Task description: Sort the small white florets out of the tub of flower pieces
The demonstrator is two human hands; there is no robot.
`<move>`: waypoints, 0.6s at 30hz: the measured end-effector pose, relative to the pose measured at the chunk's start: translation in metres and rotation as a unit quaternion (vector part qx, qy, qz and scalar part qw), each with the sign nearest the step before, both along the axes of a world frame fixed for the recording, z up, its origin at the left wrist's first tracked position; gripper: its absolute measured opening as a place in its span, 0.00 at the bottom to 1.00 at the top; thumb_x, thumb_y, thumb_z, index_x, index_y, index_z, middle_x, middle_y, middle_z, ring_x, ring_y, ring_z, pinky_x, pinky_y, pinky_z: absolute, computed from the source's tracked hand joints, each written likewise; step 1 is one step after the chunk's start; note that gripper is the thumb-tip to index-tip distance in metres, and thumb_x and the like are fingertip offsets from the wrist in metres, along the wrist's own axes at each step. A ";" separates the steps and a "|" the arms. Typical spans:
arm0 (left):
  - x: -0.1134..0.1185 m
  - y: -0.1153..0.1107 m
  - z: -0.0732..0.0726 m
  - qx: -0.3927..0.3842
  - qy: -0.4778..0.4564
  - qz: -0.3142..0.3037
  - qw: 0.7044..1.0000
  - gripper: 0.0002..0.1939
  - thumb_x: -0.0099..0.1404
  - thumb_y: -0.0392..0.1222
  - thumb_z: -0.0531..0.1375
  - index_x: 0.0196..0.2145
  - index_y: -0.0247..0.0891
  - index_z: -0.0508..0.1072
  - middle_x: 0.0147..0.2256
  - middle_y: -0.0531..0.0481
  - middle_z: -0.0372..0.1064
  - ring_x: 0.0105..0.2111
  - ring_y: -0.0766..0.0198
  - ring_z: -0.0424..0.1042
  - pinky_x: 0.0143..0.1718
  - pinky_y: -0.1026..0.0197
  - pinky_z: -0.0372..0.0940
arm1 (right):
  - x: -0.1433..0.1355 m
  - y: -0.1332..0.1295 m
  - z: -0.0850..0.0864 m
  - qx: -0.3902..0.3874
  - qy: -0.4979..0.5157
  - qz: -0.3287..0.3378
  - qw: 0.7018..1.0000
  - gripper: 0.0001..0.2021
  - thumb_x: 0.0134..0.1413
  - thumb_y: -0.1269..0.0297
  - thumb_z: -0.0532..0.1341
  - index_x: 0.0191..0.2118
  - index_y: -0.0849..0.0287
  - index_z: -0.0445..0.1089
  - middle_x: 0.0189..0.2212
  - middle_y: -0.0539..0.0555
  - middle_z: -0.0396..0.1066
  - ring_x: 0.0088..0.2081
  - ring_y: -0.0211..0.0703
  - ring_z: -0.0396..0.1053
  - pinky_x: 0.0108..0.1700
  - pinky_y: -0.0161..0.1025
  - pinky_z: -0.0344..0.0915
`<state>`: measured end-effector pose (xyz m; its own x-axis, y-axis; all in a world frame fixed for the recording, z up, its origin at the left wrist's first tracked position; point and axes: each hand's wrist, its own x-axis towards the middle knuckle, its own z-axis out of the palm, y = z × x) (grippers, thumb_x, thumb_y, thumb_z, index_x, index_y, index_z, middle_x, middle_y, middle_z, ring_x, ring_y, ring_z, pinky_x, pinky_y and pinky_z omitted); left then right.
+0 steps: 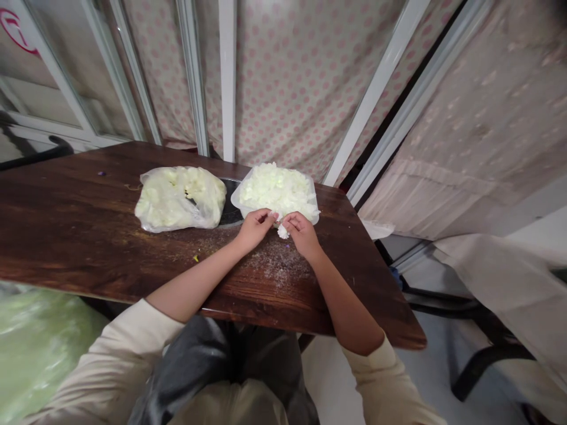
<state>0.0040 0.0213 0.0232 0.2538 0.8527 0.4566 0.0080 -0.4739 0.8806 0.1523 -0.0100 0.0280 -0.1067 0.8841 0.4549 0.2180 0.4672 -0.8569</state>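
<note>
Both my hands meet over the near edge of a translucent tub (236, 198) heaped with white, ruffled, flower-like pieces (278, 188). A small white flower-like piece (283, 232) hangs just below the fingertips of my right hand (302, 232), which are closed on it. My left hand (257, 227) is pinched shut right beside it, with a bit of white at its fingertips too small to name. Left of the tub lies a clear plastic bag (179, 218) filled with pale yellow-white pieces, its plastic torn or open near the middle.
Fine white crumbs (279, 265) are scattered over the dark wooden table (80, 230). A dark round object (231, 212) shows between bag and tub. A large pale green plastic bag (44, 348) is at lower left. Dotted curtains behind glass frames (305, 77) stand behind the table.
</note>
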 end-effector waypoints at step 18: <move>-0.019 0.005 0.014 0.054 0.046 0.141 0.987 0.23 0.61 0.50 0.53 0.13 0.37 0.55 0.14 0.56 0.47 0.17 0.71 0.49 0.21 0.64 0.47 | 0.018 0.005 0.005 0.018 0.110 -0.134 0.985 0.13 0.46 0.56 0.61 0.31 0.53 0.55 0.13 0.39 0.52 0.14 0.30 0.49 0.16 0.29 0.49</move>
